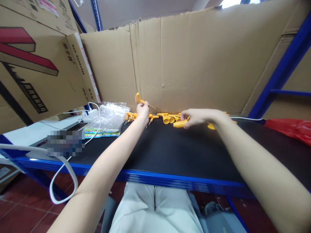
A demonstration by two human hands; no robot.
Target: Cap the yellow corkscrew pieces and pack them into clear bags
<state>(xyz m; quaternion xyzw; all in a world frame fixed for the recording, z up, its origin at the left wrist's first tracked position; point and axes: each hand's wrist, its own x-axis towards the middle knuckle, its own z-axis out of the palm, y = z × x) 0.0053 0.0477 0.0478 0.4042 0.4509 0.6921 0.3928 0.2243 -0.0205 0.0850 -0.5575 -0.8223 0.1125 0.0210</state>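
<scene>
My left hand (143, 111) is closed round a yellow plastic toy piece (138, 98) that sticks up above my fingers, with a small metal chain hanging beside it. My right hand (194, 117) is pinched on another yellow toy piece (179, 124) lying on the black table top (170, 149). Between and behind both hands lies a row of several more yellow toy pieces (167, 118) along the foot of the cardboard wall.
A cardboard wall (194, 64) closes off the back of the table. Clear plastic bags (110, 116) on colourful cards lie at the left, beside a white cable (63, 181) and a phone. A red bag (291, 129) lies at the right. Blue shelf posts (284, 68) frame the table.
</scene>
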